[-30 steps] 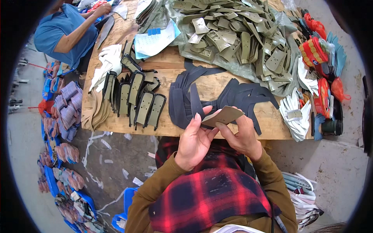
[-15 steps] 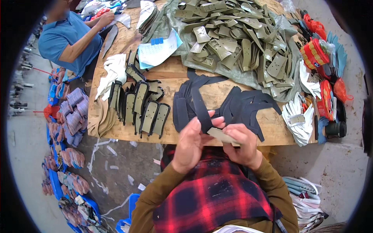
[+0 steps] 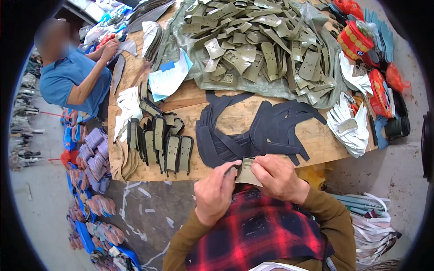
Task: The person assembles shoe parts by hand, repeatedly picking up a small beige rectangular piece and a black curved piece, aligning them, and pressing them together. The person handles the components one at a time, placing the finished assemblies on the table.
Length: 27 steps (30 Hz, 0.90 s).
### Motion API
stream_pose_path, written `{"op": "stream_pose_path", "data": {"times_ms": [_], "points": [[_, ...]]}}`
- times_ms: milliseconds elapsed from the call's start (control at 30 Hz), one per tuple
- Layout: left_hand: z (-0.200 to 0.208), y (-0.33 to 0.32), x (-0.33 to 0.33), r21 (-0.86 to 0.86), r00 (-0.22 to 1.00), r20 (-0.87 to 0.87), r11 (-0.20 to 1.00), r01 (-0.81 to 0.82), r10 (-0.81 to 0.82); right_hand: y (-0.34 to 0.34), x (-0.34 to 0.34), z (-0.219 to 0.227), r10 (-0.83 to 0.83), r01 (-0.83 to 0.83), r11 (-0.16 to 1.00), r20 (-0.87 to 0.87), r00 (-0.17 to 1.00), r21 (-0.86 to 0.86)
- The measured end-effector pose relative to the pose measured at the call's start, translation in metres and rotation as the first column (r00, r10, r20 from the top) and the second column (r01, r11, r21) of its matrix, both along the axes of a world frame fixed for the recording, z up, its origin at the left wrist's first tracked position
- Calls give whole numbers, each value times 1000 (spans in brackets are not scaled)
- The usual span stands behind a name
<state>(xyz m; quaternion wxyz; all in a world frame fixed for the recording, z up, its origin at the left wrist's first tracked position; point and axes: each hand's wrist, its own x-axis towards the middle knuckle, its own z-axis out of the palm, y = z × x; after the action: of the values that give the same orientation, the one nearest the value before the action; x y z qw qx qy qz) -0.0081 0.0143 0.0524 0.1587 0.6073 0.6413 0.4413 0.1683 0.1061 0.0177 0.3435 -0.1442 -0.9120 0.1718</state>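
Note:
Close to my body, just off the table's near edge, my right hand [image 3: 281, 177] pinches a small olive plate [image 3: 245, 175] by its upper right side. My left hand [image 3: 214, 192] is closed at the plate's left edge, thumb and forefinger on a short piece of black strip [image 3: 233, 167] that lies along that edge. Most of this strip is hidden by the fingers. Beyond my hands lies a pile of dark fabric strips [image 3: 266, 128]. To its left stand several olive plates with black-bound edges [image 3: 172, 151].
A large heap of olive plates [image 3: 266, 61] covers the far side on a plastic sheet [image 3: 181, 34]. White strips [image 3: 347, 124] and a red tin [image 3: 379, 95] sit at the right. A paper [image 3: 169, 77] lies left of the heap. Another person [image 3: 74, 74] works at the far left.
The black strip has come down from the pile to the plate's left edge. Both hands have drawn nearer my body, and the plate now stands more upright. The whole view has shifted slightly.

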Motion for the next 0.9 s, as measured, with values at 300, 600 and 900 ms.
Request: {"op": "stream_pose_path", "data": {"times_ms": [300,600,900], "points": [[1,-4,3,51,998,-39,998,47,-46,-6,-6,-3,-97,97,995,-23,995,0],[-12,3,-2,109,982,-95,979,171,-161,-6,-5,-8,-135,136,987,18,991,-89],[-16,14,-3,-25,495,866,980,197,-78,-3,-8,29,89,-120,688,-81,993,-716]]}}
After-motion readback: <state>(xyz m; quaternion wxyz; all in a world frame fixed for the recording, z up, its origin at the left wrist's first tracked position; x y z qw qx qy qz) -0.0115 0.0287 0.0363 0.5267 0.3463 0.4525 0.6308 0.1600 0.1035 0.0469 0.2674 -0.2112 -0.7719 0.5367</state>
